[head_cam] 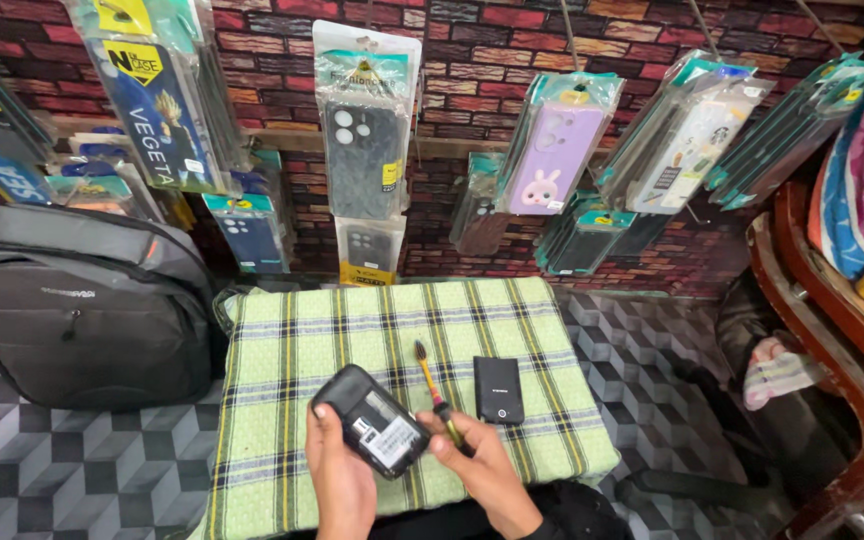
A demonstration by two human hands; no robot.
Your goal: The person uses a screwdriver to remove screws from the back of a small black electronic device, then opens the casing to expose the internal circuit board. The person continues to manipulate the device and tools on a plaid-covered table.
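Checked green cloth (352, 330) on table; brick wall (472, 50), hanging phone cases (362, 130).

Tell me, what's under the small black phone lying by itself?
The black phone lies flat on the green checked cloth. What the cloth covers underneath cannot be seen.

On the counter (282, 350) a brush (430, 380) lies left of a flat phone (498, 389). A backpack (82, 310) sits on the floor left of the counter; packaged phone cases (362, 130) hang behind.

Wooden chair (832, 330) cut off at right edge; brush (436, 395) tip behind right hand (487, 470).
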